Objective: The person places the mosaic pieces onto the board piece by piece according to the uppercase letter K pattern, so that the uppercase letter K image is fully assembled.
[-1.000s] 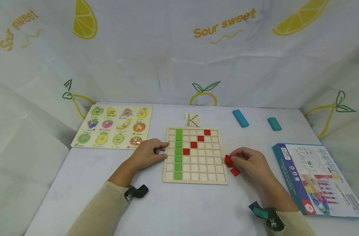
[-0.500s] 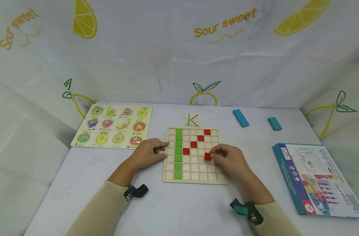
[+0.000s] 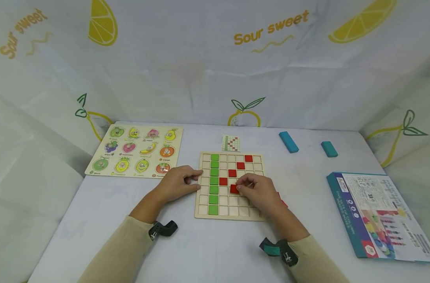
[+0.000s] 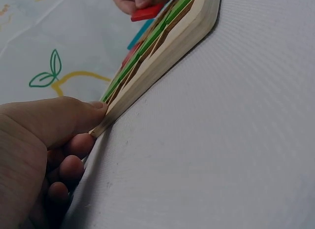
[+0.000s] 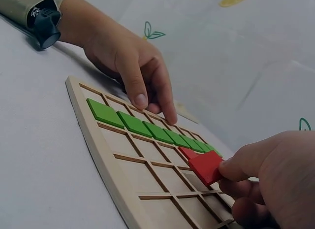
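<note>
A wooden grid board [image 3: 232,217] lies mid-table. Green square tiles [image 3: 213,190] fill one of its columns, and several red tiles [image 3: 232,173] make a diagonal. My left hand [image 3: 176,182] is at the board's left edge, with thumb and index finger touching it at separate spots. Over the grid, my right hand [image 3: 258,191] pinches a red square tile [image 5: 205,167] between thumb and finger. That tile is tilted and just above the cells, down and right of the lowest red one. Loose red tiles [image 3: 284,203] by the board's right edge are mostly hidden behind the right hand.
A small pattern card [image 3: 231,143] lies just beyond the board. To the left is a fruit picture board [image 3: 134,151]. Blue [image 3: 288,142] and teal [image 3: 329,149] blocks lie at the back right, with a flat printed box [image 3: 381,216] nearer.
My right hand has taken a red tile from the loose ones at the right and carried it left over the grid. The left hand stays at the board's edge.
</note>
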### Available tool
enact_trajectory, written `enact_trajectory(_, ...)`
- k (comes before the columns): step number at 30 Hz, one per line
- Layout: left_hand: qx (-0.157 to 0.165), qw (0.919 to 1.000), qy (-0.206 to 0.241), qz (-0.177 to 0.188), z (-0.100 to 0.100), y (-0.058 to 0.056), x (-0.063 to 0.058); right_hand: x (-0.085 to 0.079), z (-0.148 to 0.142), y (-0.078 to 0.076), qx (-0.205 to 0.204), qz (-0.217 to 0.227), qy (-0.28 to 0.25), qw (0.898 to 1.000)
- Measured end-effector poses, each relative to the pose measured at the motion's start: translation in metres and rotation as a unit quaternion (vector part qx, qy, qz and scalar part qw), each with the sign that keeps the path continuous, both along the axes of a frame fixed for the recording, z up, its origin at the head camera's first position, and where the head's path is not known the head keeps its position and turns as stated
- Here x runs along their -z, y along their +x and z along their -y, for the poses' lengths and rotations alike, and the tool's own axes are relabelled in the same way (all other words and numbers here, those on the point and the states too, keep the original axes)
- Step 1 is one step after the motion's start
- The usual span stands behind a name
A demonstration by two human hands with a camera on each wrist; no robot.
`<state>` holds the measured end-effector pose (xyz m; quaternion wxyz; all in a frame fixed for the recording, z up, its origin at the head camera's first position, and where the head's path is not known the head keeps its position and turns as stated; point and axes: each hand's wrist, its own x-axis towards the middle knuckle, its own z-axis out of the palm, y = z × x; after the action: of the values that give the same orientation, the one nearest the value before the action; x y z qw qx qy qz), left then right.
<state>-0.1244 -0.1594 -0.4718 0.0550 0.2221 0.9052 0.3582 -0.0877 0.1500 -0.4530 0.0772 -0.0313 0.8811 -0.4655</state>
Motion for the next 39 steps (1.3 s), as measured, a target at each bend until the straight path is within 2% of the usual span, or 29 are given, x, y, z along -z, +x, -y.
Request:
enact_trajectory(10,-0.002,1.0,-0.001,0.006,-0.001,0.0,-0.001,0.002,0.003,0.004,-0.002,-0.014,0.036,0.999)
enact_trajectory(19,-0.003,0.9999,0.005,0.009,0.0,0.001,0.001,0.003,0.007,0.005,-0.028,-0.034,0.1,0.994)
enact_trajectory(23,-0.001,1.0,0.004,0.007,0.0,0.0,0.001,0.003,0.007,0.006,-0.03,-0.041,0.112,0.992)
enact_trajectory(31,-0.002,1.0,-0.001,0.006,-0.001,0.001,-0.001,0.003,0.004,0.007,-0.027,-0.041,0.099,0.994)
enact_trajectory(39,-0.006,0.9999,0.001,0.011,-0.002,0.002,-0.003,-0.006,-0.01,0.01,0.006,-0.01,0.021,1.0)
